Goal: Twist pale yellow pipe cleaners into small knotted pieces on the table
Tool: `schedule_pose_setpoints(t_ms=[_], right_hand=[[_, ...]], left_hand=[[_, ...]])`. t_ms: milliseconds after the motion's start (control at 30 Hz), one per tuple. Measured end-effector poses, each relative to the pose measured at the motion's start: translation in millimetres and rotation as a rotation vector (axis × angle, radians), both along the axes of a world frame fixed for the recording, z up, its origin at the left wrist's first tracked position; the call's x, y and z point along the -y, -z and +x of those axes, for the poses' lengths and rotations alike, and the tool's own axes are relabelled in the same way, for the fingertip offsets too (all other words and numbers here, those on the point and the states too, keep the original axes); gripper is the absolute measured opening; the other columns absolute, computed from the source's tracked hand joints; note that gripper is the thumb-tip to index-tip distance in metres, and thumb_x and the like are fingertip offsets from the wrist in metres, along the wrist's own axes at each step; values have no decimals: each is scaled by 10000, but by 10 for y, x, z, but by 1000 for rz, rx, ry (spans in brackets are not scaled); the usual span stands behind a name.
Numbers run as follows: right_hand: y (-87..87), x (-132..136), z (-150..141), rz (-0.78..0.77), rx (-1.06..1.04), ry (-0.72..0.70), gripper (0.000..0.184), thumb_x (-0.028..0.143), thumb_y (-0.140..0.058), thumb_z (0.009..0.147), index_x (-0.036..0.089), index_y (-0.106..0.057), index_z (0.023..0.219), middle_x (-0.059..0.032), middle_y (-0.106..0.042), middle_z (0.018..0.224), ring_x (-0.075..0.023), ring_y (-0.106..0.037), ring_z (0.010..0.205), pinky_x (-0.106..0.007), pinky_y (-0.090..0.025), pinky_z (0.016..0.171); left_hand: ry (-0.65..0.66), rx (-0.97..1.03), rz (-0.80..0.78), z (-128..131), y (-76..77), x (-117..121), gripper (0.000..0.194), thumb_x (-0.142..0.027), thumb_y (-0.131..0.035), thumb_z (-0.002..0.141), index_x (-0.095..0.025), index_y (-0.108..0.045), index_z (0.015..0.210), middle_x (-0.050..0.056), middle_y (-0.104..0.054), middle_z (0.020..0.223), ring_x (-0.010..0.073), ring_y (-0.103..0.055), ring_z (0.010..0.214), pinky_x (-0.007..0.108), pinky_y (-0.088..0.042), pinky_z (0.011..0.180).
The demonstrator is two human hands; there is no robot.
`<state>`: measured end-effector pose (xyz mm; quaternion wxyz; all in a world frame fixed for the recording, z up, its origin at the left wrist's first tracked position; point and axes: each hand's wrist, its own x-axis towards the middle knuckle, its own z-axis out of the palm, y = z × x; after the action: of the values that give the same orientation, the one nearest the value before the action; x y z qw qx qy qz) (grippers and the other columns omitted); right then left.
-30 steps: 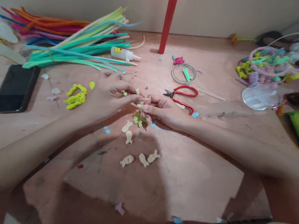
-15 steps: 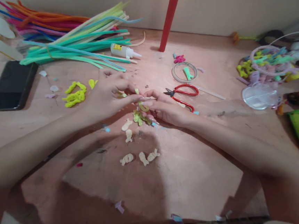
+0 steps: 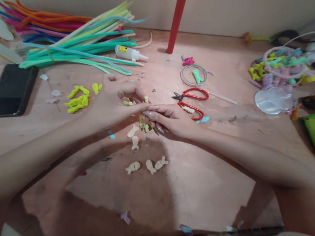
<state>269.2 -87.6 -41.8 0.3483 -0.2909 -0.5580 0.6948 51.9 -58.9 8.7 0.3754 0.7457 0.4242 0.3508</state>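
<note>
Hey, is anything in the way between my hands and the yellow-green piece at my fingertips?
Nothing visible. Your left hand and right hand meet right at the yellow-green piece, your fingers hiding part of it. The beige pieces lie on your side of it, not between.

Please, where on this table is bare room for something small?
Two patches look open: right of the nearest cream pieces, below the right forearm; and between the lilac scrap beside the ring and the colourful heap. Crowded: back left, with phone, fuzzy sticks and bottle; around the left hand, right hand and yellow-green bits.
</note>
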Motion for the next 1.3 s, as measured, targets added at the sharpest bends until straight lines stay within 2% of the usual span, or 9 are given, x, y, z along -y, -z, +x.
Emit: schedule_pose_setpoints(t_ms=[133,233,300,367,467,567,667,833,1300], right_hand=[[-53,-38,12,-95,-126,-71,498,652,-882,939,181,-740,857,35,-655,674,-60,-436,516,-229,-322,496],[-90,-78,28,-166,-229,-92,495,601,-942,891,174,-712,792,32,-642,654,-61,-452,534,-213,-311,512],[-94,-95,34,-207,-268,-112,500,580,-965,870,166,-702,776,34,-632,644,-57,-455,531,-199,-319,515],[-82,-100,33,-245,-294,-158,496,556,-965,879,153,-695,770,32,-623,638,-55,-445,524,-189,-330,507],[-64,-87,15,-290,-355,-259,469,512,-912,953,149,-680,768,37,-591,620,-57,-422,505,-179,-352,490],[-74,-64,-15,-321,-444,-352,469,464,-867,1007,156,-639,735,54,-525,602,-57,-409,495,-166,-373,491],[-94,-52,-38,-339,-490,-341,450,424,-807,1052,162,-610,744,53,-499,652,-61,-414,518,-169,-407,511],[-42,-66,-30,-204,-289,-127,368,470,-662,1132,179,-651,908,21,-584,768,-96,-513,623,-205,-463,573],[-48,-32,16,151,-6,-109,566,725,-521,1148,205,-602,938,26,-564,821,-109,-490,703,-261,-431,642]], left_hand=[[181,242,-559,-69,23,-163,480,-668,-963,806,-235,-797,926,74,-821,922,272,-748,835,434,-602,859],[390,390,-884,-218,80,-369,910,-964,-843,665,-185,-830,1135,149,-858,1007,368,-804,912,478,-655,839],[265,374,-802,-277,114,-438,936,-930,-871,690,-142,-820,1191,96,-826,889,348,-810,909,411,-655,838],[158,362,-644,-263,131,-408,854,-649,-1038,712,-155,-781,1360,31,-810,903,297,-815,944,344,-652,864],[277,351,-631,-123,149,-242,723,-411,-1075,730,-207,-810,1371,42,-834,1060,281,-827,990,342,-664,865],[302,462,-573,74,196,-90,461,-532,-1089,682,-229,-893,970,60,-849,1038,248,-818,902,314,-649,753],[107,588,-506,230,241,-11,473,-578,-1111,616,-210,-853,760,51,-844,873,185,-775,757,296,-644,714],[-35,562,-580,287,196,66,467,-574,-1054,733,-180,-803,749,11,-744,666,165,-709,586,306,-620,622],[-144,351,-341,202,211,0,457,-516,-1099,632,-193,-778,683,22,-717,853,101,-576,634,272,-361,519]])
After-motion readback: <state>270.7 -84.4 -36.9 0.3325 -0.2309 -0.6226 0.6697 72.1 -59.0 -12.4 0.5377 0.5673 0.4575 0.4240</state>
